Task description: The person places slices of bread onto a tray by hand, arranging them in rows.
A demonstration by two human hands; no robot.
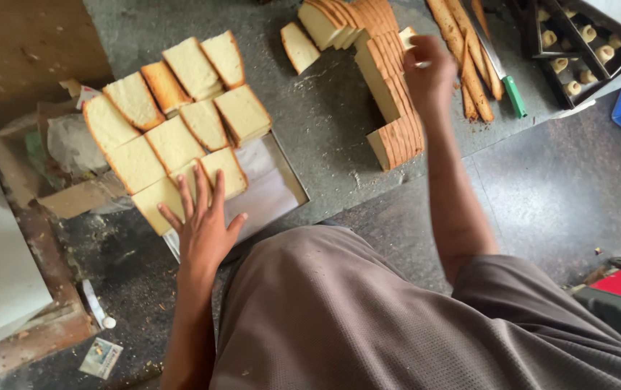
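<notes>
Many cake slices (173,123) lay on a paper-lined tray (281,189) at the left of the counter (310,108). The left hand (202,224) rested flat and released on the nearest slices; pressing lightly would keep them whole. The right hand (429,72), clenched, gripped a slice from the sliced loaf (393,108) far right, its fingertips hidden.

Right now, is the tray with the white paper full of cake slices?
Not full. Cake slices cover most of the tray, but white paper shows bare at the near corner, beside the left hand.
</notes>
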